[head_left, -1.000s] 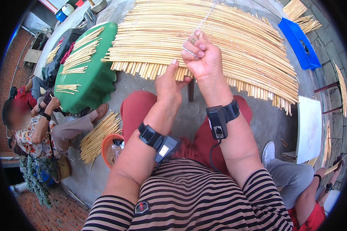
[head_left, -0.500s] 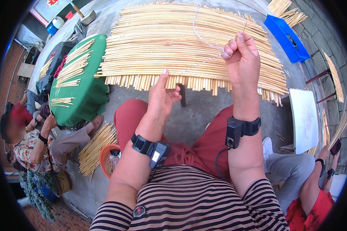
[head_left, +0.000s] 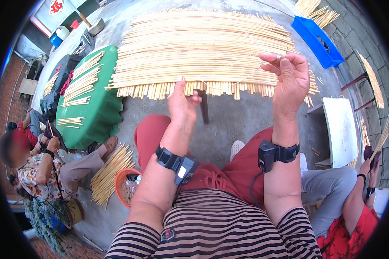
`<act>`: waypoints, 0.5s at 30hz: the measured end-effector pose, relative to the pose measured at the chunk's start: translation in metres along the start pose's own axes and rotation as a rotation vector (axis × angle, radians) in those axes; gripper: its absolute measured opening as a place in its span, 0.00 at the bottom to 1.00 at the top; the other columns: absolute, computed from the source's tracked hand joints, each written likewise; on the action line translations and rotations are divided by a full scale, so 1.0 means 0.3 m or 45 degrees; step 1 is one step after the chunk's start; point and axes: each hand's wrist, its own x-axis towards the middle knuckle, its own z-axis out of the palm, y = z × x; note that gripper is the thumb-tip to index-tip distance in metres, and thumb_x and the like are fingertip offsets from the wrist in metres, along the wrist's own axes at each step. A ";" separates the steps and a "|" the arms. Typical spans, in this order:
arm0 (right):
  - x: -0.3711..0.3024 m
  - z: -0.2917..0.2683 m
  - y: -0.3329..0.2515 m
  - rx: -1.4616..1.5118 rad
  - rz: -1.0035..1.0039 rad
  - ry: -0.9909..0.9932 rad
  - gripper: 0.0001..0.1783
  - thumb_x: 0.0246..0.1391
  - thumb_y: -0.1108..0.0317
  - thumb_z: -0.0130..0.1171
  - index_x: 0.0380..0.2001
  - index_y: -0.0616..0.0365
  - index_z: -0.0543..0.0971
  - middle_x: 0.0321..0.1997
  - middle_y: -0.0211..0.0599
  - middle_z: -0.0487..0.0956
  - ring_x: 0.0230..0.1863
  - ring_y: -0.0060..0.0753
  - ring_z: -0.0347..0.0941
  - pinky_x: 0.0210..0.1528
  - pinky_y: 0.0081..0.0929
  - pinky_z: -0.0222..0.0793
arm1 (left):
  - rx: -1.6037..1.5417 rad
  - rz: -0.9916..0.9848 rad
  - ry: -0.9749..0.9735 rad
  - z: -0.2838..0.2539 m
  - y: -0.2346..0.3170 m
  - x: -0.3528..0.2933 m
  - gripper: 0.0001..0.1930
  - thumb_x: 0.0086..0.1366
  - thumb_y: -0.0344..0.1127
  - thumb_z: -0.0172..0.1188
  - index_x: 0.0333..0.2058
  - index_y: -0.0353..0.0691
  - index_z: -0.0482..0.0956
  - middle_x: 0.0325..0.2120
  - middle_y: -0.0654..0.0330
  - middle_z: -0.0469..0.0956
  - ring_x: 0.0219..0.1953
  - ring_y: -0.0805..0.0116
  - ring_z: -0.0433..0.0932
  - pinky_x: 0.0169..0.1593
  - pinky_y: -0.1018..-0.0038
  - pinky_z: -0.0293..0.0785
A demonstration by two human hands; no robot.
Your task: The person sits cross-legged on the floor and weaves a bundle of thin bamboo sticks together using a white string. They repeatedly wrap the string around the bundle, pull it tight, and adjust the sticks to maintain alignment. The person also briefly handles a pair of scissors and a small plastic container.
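A wide mat of straw-coloured reed stalks (head_left: 177,56) lies in front of me, its stalks running left to right, with a second layer of stalk ends showing under its near edge. At that edge my left hand (head_left: 183,101) is closed, thumb on top and fingers curled below. Over the mat's near right part, my right hand (head_left: 291,80) is raised, its thumb and forefinger pinching a thin needle (head_left: 286,51) that points upward. A pale thread (head_left: 248,77) hangs slackly between the right hand and the mat's near edge, close to my left hand.
Loose stalks lie on a green-covered table (head_left: 97,103) at left, beside a seated person (head_left: 43,168). An orange basin (head_left: 122,190) and a stalk pile (head_left: 110,172) sit on the floor. At right are a blue tray (head_left: 317,41), a white board (head_left: 339,129) and another person's legs (head_left: 328,190).
My right hand has moved right and slightly down, turning with the needle. The thread, wrapped at its fingers before, now hangs lower and looser. My left hand stays at the mat's edge.
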 end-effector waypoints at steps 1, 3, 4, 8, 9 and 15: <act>-0.007 0.008 -0.004 -0.069 -0.032 -0.056 0.05 0.62 0.72 0.54 0.39 0.62 0.72 0.38 0.49 0.80 0.43 0.39 0.80 0.39 0.27 0.80 | -0.003 -0.023 0.005 0.008 0.000 0.008 0.13 0.68 0.42 0.56 0.41 0.39 0.72 0.23 0.62 0.74 0.18 0.74 0.70 0.23 0.73 0.71; -0.021 0.054 0.008 -0.230 -0.137 -0.024 0.04 0.58 0.74 0.59 0.34 0.61 0.75 0.37 0.37 0.79 0.37 0.27 0.77 0.36 0.21 0.74 | 0.088 -0.101 -0.102 -0.002 0.004 0.034 0.18 0.70 0.49 0.52 0.41 0.37 0.72 0.24 0.60 0.75 0.20 0.72 0.73 0.26 0.71 0.75; -0.024 0.056 0.023 -0.388 -0.240 -0.051 0.04 0.58 0.74 0.60 0.33 0.61 0.76 0.37 0.34 0.79 0.35 0.24 0.76 0.35 0.19 0.72 | 0.139 -0.156 -0.165 -0.003 0.008 0.032 0.20 0.70 0.51 0.50 0.42 0.37 0.73 0.24 0.60 0.75 0.20 0.72 0.73 0.27 0.71 0.75; -0.034 0.070 0.034 -0.520 -0.047 -0.017 0.04 0.55 0.74 0.63 0.31 0.61 0.78 0.31 0.25 0.78 0.28 0.16 0.70 0.32 0.15 0.66 | 0.384 -0.472 -0.474 -0.009 0.064 -0.016 0.30 0.70 0.60 0.47 0.49 0.33 0.71 0.29 0.55 0.78 0.28 0.67 0.77 0.35 0.68 0.77; -0.032 0.077 0.038 -0.512 0.056 -0.021 0.04 0.55 0.74 0.64 0.31 0.61 0.79 0.29 0.25 0.78 0.28 0.15 0.70 0.32 0.15 0.66 | 0.451 -0.565 -0.552 -0.011 0.094 -0.051 0.31 0.70 0.59 0.47 0.51 0.32 0.71 0.30 0.54 0.79 0.30 0.67 0.77 0.36 0.68 0.78; -0.058 0.188 0.037 -0.734 -0.043 -0.179 0.04 0.51 0.78 0.62 0.31 0.61 0.81 0.27 0.32 0.80 0.27 0.21 0.73 0.29 0.19 0.67 | 1.408 -0.163 -1.175 -0.202 0.322 -0.218 0.23 0.66 0.45 0.59 0.51 0.32 0.74 0.38 0.55 0.80 0.37 0.69 0.80 0.41 0.75 0.77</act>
